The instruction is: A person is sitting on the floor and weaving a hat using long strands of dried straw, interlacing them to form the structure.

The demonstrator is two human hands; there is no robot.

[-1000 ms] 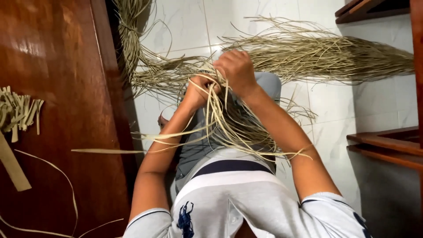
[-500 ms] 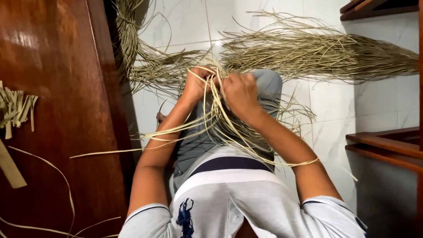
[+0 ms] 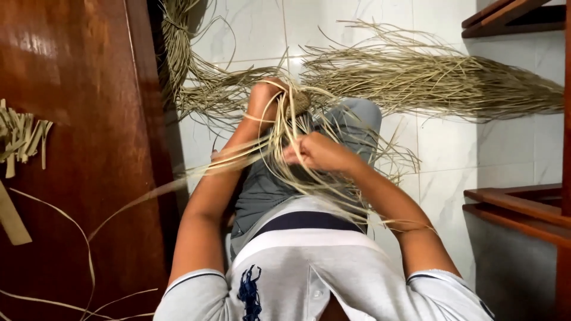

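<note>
My left hand (image 3: 266, 95) is up near my raised knee, gripping a small woven knot of dry straw (image 3: 297, 104) with strands looped over the wrist. My right hand (image 3: 313, 151) is fisted lower, closed on a few long pale straw strands (image 3: 279, 139) that run from the knot down across my lap. Loose strand ends fan out over my grey trousers (image 3: 262, 190) and my forearms.
Two big bundles of dry straw lie on the white tiled floor, one at right (image 3: 452, 83) and one at top left (image 3: 184, 65). A dark wooden door (image 3: 77, 154) stands at left with cut strips (image 3: 21, 137) on it. Wooden furniture edges (image 3: 523, 208) are at right.
My right hand has come down from the knot toward my lap, drawing strands with it. My left hand stays up at the woven knot.
</note>
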